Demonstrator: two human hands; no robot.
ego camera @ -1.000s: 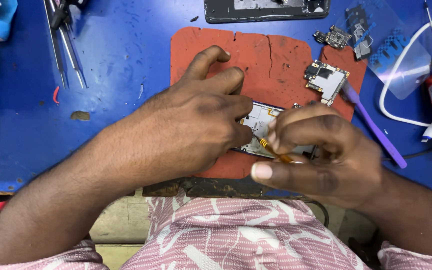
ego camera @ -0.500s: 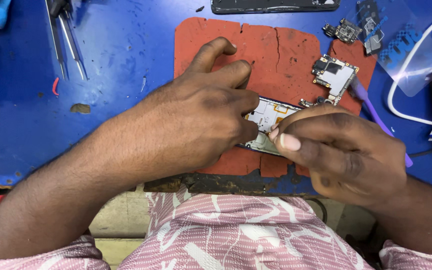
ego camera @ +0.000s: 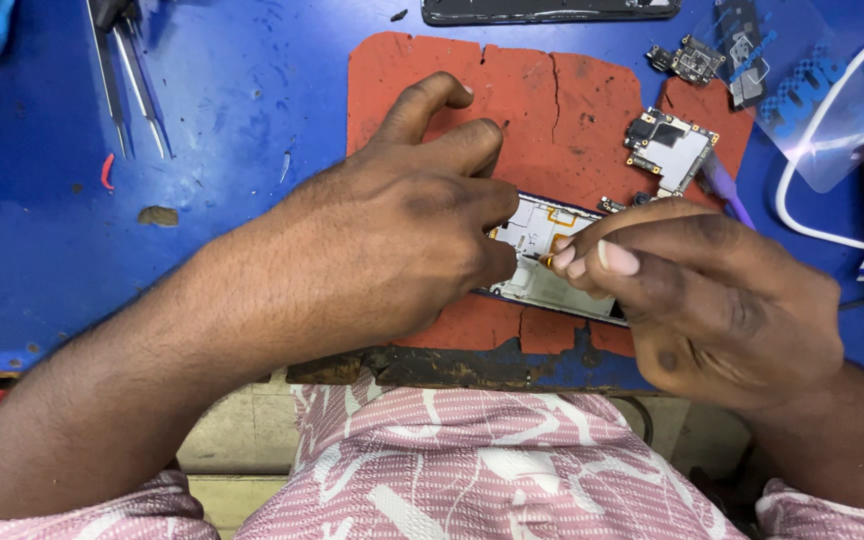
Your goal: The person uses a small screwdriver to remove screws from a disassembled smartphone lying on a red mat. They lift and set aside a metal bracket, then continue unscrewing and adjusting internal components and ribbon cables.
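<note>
Right hand [ego camera: 712,295] pinches a thin tool, its tip on the opened phone frame [ego camera: 552,262]; left hand [ego camera: 402,235] presses fingers down on that frame, pinning it to the red mat [ego camera: 542,110] at the table's [ego camera: 232,150] near edge. Delicate prying work, apparently. Farther off: loose circuit board [ego camera: 667,148], tweezers [ego camera: 127,75].

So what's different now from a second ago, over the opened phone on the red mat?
The right hand has drawn its fingertips into a pinch at the opened phone, and the thin tool it held a second ago no longer shows. The left hand still presses on the phone. The loose circuit board, the red mat and the tweezers lie where they were.
</note>
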